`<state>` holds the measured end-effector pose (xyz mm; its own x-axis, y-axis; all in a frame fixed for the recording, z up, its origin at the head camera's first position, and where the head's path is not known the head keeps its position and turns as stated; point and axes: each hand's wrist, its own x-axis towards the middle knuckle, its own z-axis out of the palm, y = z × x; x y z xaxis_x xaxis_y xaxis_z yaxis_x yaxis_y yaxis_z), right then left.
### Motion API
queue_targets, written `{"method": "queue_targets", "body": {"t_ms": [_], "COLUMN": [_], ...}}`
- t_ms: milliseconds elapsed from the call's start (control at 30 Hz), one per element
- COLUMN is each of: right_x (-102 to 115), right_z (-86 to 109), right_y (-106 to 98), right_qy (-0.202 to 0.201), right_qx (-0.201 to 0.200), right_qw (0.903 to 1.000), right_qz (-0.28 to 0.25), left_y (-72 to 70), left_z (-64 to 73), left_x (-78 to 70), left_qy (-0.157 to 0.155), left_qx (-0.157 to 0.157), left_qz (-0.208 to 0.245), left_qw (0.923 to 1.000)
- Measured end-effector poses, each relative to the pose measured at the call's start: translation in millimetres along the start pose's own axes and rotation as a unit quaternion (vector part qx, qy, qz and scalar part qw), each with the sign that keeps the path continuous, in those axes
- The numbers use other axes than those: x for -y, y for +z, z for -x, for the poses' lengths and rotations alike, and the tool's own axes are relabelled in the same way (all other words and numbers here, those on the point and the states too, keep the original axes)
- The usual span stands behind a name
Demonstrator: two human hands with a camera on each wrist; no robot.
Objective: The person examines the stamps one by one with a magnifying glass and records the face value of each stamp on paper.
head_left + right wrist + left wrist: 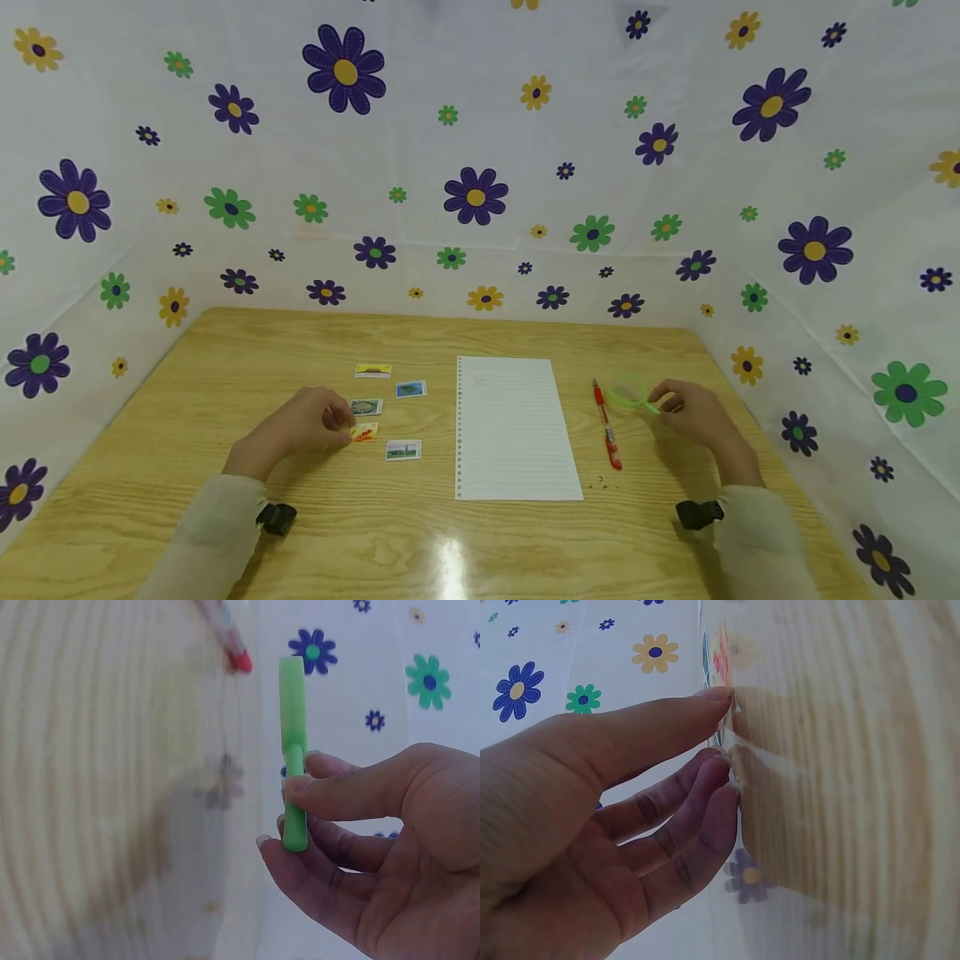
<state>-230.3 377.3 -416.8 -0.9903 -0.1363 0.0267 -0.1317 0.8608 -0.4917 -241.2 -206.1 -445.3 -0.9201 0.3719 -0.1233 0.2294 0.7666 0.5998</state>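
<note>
My left hand [311, 422] rests low over the table at the left end of an orange-and-yellow stamp [365, 432]. In the left wrist view its thumb and fingertips [724, 804] stand apart, right at the tabletop beside that stamp. Just beyond lies a grey-green stamp [367, 407]. By its handle, my right hand [693, 411] grips a small green magnifying glass [293, 705], thumb on one side and fingers on the other. The round lens [628, 390] points left, toward a red pen [607, 425].
More stamps lie farther out: a yellow one [372, 371], a blue one [411, 389] and one with a green landscape [403, 450]. A lined sheet of paper [513, 442] lies mid-table. Dark crumbs [602, 483] dot the wood [360, 533]. Flowered cloth [420, 142] walls three sides.
</note>
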Motion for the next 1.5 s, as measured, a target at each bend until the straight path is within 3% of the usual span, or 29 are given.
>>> {"method": "queue_targets", "body": {"t_ms": [300,1033,1500], "right_x": [38.4,98.8,132.4], "right_z": [-19.3,-43.8,-52.2], "right_y": [18.0,43.2,61.5], "right_qy": [-0.062,-0.110,-0.146], "right_qx": [-0.014,0.035,0.040], "right_qw": [0.9978,0.9930,0.9884], "right_qz": [-0.016,-0.025,-0.017], "left_y": [1.6,1.7,1.4], "left_z": [0.6,3.8,0.3], "left_x": [3.6,1.4,0.5], "left_qy": [0.001,0.000,0.007], "left_qx": [0.000,-0.003,-0.005], "left_qz": [-0.005,0.000,-0.005], "left_qw": [1.0000,1.0000,1.0000]}}
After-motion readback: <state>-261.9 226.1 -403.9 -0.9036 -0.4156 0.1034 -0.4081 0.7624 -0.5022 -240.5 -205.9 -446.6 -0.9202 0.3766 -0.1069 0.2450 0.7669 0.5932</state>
